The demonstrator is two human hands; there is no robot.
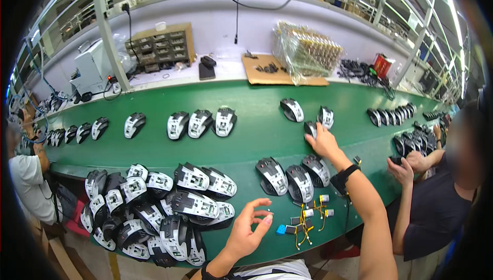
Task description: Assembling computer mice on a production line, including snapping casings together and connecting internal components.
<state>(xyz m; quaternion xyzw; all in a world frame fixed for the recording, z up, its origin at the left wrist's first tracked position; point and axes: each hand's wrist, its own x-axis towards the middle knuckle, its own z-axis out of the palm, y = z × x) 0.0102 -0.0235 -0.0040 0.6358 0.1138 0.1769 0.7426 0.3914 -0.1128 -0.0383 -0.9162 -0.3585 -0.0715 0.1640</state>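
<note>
My right hand [322, 141] reaches across the green bench, its fingers closed on a dark computer mouse [309, 128]. Most of that mouse is hidden behind the fingers. Right beside it stands a black-and-white mouse [326, 117], with a partly assembled mouse [292, 110] farther left. My left hand [249, 230] hovers near the front edge, fingers apart and with nothing visible in them. Between my arms sit three grey-and-black mice [300, 183]. Small battery packs [308, 213] with yellow wires lie nearer me, next to a small blue piece [281, 229].
A heap of open mouse bodies [149, 213] covers the front left. Rows of mice [200, 124] stand along the green surface [246, 141]. A co-worker's hand [402, 171] holds a dark part at right. Cardboard [257, 69] and a drawer cabinet [164, 48] line the back.
</note>
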